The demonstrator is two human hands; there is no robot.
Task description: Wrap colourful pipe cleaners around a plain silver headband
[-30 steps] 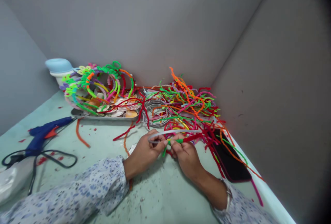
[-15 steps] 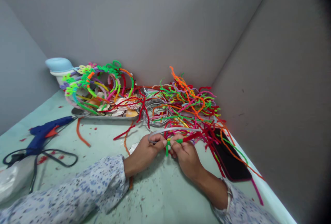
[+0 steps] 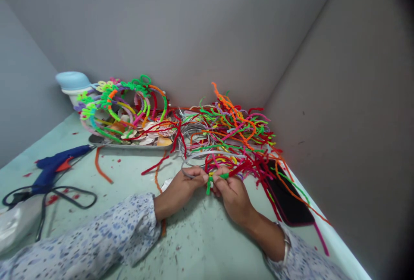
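Note:
My left hand (image 3: pixel 186 187) is closed in a pinch on a thin grey band (image 3: pixel 207 154), which arches up and over to the right. Beside it, my right hand (image 3: pixel 234 196) pinches a green pipe cleaner (image 3: pixel 224 176) wound round the band; a short green end (image 3: pixel 208 188) hangs down between the two hands. Red pipe cleaner covering (image 3: pixel 239 168) continues to the right of the green part. The fingertips of both hands nearly meet, and partly hide the winding.
Behind lie a tray (image 3: pixel 129 145) of shells with colourful rings, coiled wire (image 3: pixel 194 142) and heaped pipe cleaners (image 3: pixel 239 120). A blue glue gun (image 3: pixel 51 168) with a cable, and a blue-lidded container (image 3: pixel 73 82), are left. A black phone (image 3: pixel 287 198) lies right.
The arch of the grey band has shifted slightly lower and turned. Both hands keep nearly the same place and grip.

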